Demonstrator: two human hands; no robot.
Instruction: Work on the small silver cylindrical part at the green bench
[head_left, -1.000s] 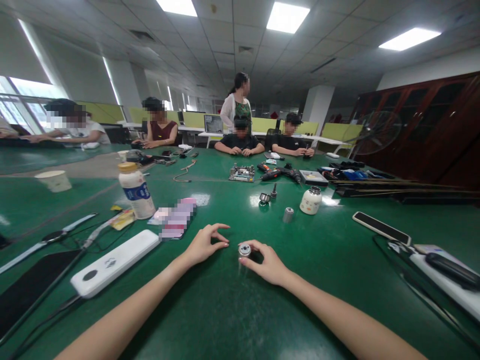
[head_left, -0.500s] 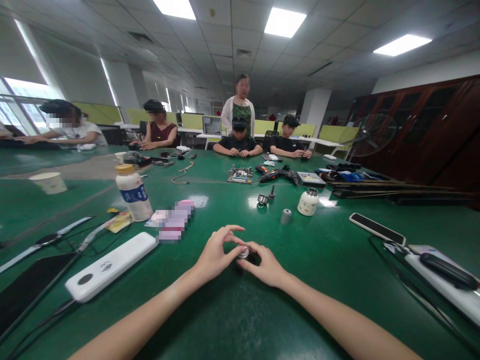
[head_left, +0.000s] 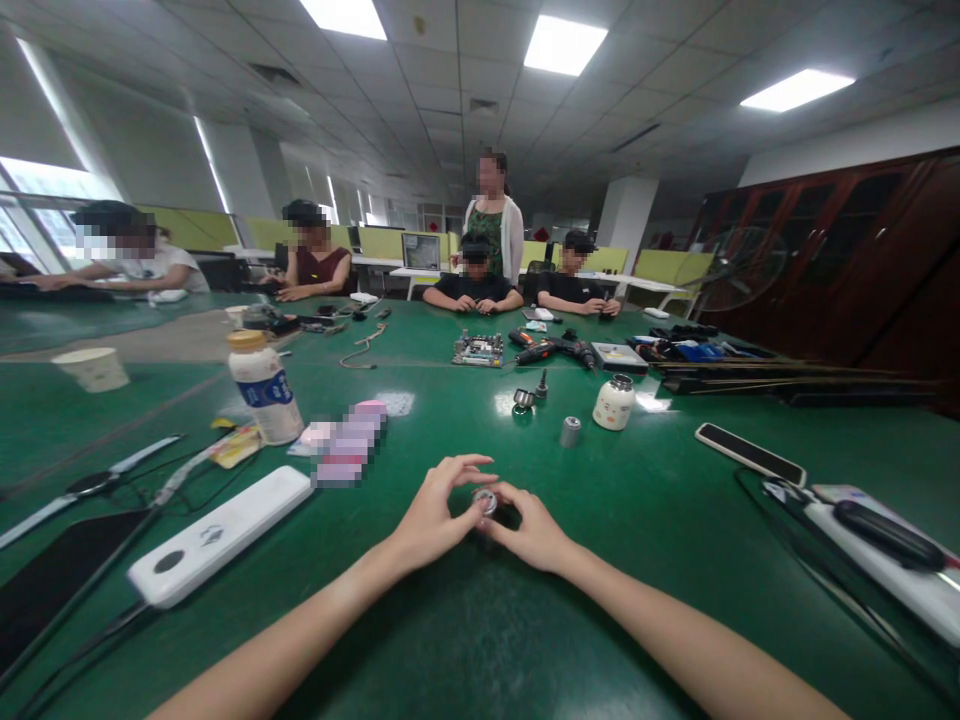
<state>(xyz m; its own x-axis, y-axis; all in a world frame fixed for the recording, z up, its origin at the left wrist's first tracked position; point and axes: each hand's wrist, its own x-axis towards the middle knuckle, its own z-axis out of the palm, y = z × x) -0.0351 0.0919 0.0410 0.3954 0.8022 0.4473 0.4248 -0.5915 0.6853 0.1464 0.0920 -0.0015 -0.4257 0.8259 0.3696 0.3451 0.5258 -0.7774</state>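
Observation:
A small round silver metal part (head_left: 486, 499) with a ring-like top stands between my hands, just over or on the green table; what lies below its top is dark and mostly hidden. My right hand (head_left: 534, 528) is closed around its right side, thumb in front and index finger behind. From the left, the thumb of my left hand (head_left: 439, 508) presses on the part's near edge, while its index finger arches free above and another finger reaches behind. Ahead of the hands are a short grey metal cylinder (head_left: 571, 431), a metal cap with a loop (head_left: 523, 401) and a dark small fitting (head_left: 541, 384).
A cream jar (head_left: 613, 403) stands beyond, with a circuit board (head_left: 478, 349) and a power drill (head_left: 551, 349) farther back. At left are a bottle (head_left: 266, 390) and white power strip (head_left: 221, 537); a phone (head_left: 750, 454) lies right. Several people sit across the table; one stands.
The metal part has tilted slightly, so its ring-like top faces me more. Both hands keep nearly the same place. The standing person has shifted a little to the right.

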